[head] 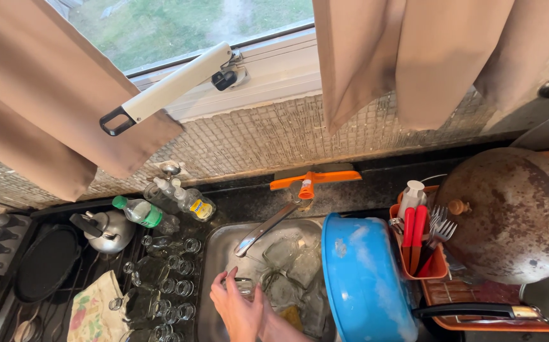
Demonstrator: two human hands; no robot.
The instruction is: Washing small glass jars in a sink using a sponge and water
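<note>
Head view: kitchen sink [214,253] under a window w/ beige curtains [40,95], mosaic-tile wall behind, dark table either side. Long tap [265,228] angles down over the basin, so anything held under it sits near the basin's left-centre; I can't tell if water runs. The left hand [235,307] is low in the sink w/ fingers [224,282] spread and curled round a clear glass [244,286], holding it over the basin, prob. so drips fall inside. Right hand mostly hidden behind the left wrist at the frame's bottom edge; grip can't be told. More clear glass pieces [293,263] lie piled in the basin just right of the held one, close to reach. Left of the sink, rows of small glasses [176,278] stand on the stove grate beside a floral cloth [94,310], apparently parked there as spare room, w/ a steel kettle [107,231] and a green-capped bottle [141,212] behind. Right: a blue pan [363,278] leans on edge against an orange cutlery caddy [436,266], tilted so it drains; a big worn round lid [509,212] rests further right. An orange squeegee [315,177] lies on the ledge behind the tap.
</note>
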